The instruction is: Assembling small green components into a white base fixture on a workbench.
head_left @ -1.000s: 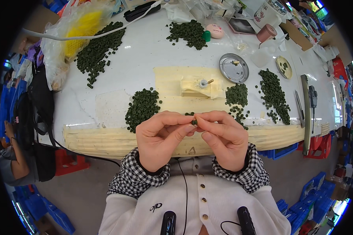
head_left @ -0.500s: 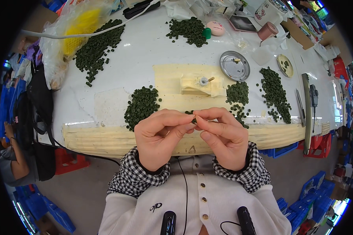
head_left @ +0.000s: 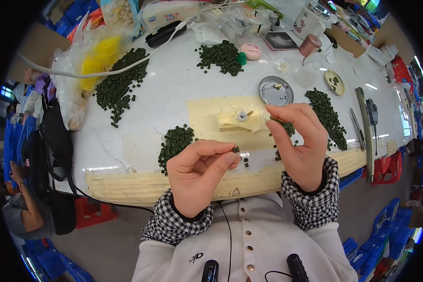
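My left hand (head_left: 197,171) pinches a small dark green piece (head_left: 235,149) between thumb and index finger, above the near part of the table. To its right my right hand (head_left: 303,141) is raised with thumb and index finger apart, and nothing shows between them. Behind the left hand lies a heap of small dark green ring-like pieces (head_left: 174,145). A smaller heap of the same pieces (head_left: 286,128) is partly hidden by the right hand. Between and beyond the hands stands a tape-covered block (head_left: 230,123) with a small upright peg. Two loose pieces (head_left: 246,162) lie beside the left fingertips.
More green heaps lie at the far left (head_left: 120,80), far middle (head_left: 223,57) and right (head_left: 326,110). A round metal tin lid (head_left: 268,96) and a small dish (head_left: 331,77) sit beyond my right hand. A white cable (head_left: 94,75) crosses the far left; tweezers (head_left: 357,127) lie at right.
My hands were together at one small piece and are now apart. The right hand has moved right and away with its fingers opened; the left keeps its pinch. The view has shifted slightly.
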The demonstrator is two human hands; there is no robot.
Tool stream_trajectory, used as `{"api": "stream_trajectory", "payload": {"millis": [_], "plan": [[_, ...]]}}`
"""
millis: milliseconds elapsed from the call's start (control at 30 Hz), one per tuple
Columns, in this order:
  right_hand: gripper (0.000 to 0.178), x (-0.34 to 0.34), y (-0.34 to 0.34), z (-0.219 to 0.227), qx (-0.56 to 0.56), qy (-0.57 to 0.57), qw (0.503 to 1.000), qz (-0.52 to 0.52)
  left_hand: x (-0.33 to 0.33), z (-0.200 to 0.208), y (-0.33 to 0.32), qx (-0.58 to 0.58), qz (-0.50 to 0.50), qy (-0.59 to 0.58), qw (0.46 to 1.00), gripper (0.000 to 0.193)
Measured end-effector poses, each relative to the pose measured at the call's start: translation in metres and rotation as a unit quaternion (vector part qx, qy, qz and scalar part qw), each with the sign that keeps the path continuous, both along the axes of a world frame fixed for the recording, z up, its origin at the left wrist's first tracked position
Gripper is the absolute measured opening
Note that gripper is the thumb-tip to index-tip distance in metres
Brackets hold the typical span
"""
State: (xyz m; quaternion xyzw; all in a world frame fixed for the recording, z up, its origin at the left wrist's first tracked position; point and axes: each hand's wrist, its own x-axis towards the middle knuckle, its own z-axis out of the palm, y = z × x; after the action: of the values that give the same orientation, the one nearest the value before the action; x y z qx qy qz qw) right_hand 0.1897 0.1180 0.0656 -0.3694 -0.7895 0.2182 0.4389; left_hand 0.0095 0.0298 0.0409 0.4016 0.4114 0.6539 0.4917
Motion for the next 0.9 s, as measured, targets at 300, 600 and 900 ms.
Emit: {"api": "stream_trajectory", "payload": {"millis": [300, 600, 900], "plan": [[0.018, -0.014, 0.021, -0.011, 0.058, -0.051, 0.997, -0.004, -0.002, -0.008, 0.004, -0.018, 0.027, -0.002, 0.999, 0.017], [0.012, -0.017, 0.022, -0.014, 0.063, -0.037, 0.997, 0.007, -0.001, -0.009, 0.004, -0.033, 0.045, 0.022, 0.998, 0.017], [0.012, -0.01, 0.006, 0.015, 0.105, 0.06, 0.989, 0.082, 0.0, -0.012, 0.005, -0.03, 0.056, 0.061, 0.996, 0.018]]}}
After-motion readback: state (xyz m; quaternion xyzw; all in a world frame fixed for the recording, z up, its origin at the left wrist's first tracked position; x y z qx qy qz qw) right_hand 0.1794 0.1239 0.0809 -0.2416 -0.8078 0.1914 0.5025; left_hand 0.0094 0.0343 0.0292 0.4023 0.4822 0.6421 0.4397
